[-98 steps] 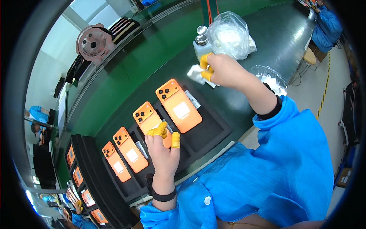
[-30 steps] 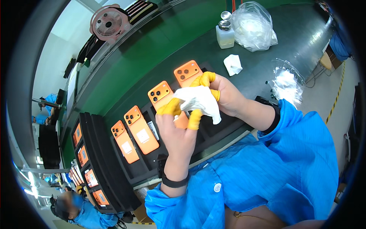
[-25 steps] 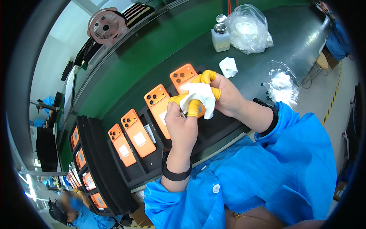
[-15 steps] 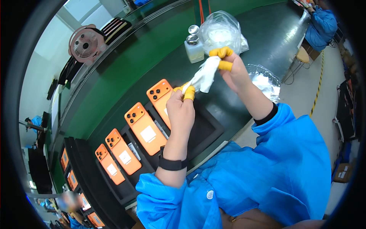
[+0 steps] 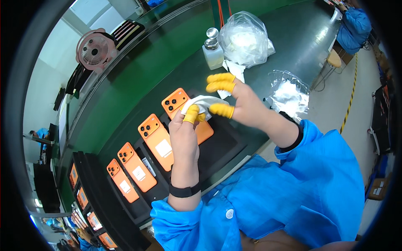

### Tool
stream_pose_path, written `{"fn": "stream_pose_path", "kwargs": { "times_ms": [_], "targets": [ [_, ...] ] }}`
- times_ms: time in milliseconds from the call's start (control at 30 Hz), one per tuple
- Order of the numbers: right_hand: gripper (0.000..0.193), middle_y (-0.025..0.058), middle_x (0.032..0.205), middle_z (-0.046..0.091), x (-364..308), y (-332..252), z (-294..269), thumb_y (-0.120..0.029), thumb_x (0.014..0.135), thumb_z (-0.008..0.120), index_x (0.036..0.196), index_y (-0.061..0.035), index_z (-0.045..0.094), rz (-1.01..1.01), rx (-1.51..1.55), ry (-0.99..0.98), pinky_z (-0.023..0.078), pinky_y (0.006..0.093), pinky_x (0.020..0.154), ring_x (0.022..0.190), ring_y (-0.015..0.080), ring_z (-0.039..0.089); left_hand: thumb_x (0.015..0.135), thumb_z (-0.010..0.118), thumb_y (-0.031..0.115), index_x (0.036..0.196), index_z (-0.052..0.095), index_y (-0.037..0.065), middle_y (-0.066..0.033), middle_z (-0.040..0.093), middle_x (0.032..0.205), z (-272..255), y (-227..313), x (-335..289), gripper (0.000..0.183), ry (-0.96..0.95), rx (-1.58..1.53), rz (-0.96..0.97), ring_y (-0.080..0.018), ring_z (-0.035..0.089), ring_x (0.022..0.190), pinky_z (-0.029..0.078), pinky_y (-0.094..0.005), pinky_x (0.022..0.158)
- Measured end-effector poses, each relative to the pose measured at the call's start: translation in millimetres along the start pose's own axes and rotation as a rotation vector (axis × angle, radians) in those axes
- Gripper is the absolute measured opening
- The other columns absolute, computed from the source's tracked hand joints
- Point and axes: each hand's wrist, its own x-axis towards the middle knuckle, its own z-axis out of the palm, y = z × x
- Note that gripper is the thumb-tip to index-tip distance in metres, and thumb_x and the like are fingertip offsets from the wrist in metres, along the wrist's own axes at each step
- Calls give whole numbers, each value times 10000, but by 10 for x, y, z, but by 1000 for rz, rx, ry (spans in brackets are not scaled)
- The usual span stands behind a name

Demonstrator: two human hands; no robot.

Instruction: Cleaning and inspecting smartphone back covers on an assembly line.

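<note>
My left hand (image 5: 184,136), with yellow finger cots, pinches a white cloth (image 5: 203,100) over the upper part of the farthest orange phone (image 5: 175,101). To its right, my right hand (image 5: 247,104) has its yellow-capped fingers spread, its thumb beside the loose end of the cloth. Whether that thumb touches the cloth, I cannot tell. Below and left lie more orange phones (image 5: 154,131), backs up, each bearing a white square label, in a black tray (image 5: 228,142). Another white cloth (image 5: 235,71) rests on the table behind my right hand.
A pump bottle (image 5: 213,56) stands beside a clear plastic bag (image 5: 245,39) of white material. Farther right lies crumpled clear packaging (image 5: 289,94). A black rack (image 5: 94,184) with orange phones is at lower left. A pink fan (image 5: 95,50) stands beyond the green table (image 5: 293,42).
My right hand has opened, moving down and left. My left hand has drawn the cloth down over the farthest phone. The other white cloth now shows by the bottle.
</note>
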Motion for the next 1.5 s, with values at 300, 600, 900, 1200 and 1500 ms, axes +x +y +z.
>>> {"fn": "stream_pose_path", "kwargs": {
  "times_ms": [300, 600, 900, 1200, 1500],
  "targets": [
    [278, 78, 991, 565, -10, -194, 248, -142, 820, 566, 1069, -17, 557, 246, 671, -426, 424, 262, 782, 885, 150, 538, 868, 477, 131, 940, 555, -2, -45, 580, 863, -286, 203, -278, 170, 116, -162, 22, -99, 542, 776, 428, -226, 683],
    [283, 28, 900, 596, -85, -354, 464, -162, 851, 544, 1083, 1, 547, 531, 1014, -340, 429, 229, 735, 827, 92, 538, 866, 486, 140, 934, 549, 8, -33, 552, 859, -540, 186, -521, 161, 406, 262, 507, -85, 496, 779, 383, -213, 696],
    [295, 44, 944, 577, -92, -520, 584, -152, 849, 544, 1108, -12, 525, 578, 1049, -279, 435, 221, 729, 826, 98, 547, 698, 650, 103, 882, 581, -7, -105, 530, 773, -443, 190, -642, 226, 185, 1059, 620, -247, 505, 730, 401, -310, 657],
    [270, 64, 997, 537, -51, -412, 617, -82, 789, 595, 1029, -13, 495, 404, 874, 31, 416, 272, 825, 924, 137, 523, 849, 517, 129, 1015, 544, -6, -44, 578, 939, -557, 235, -738, 216, 16, -131, 107, -118, 541, 844, 400, -235, 759],
    [357, 106, 1180, 409, -203, -553, 628, -83, 756, 626, 1090, -13, 519, 172, 619, -281, 396, 307, 884, 1100, 228, 437, 869, 468, 173, 1052, 511, -18, -84, 572, 986, -571, 237, -757, 268, 9, -145, 95, -165, 547, 910, 415, -286, 796]
  ]
}}
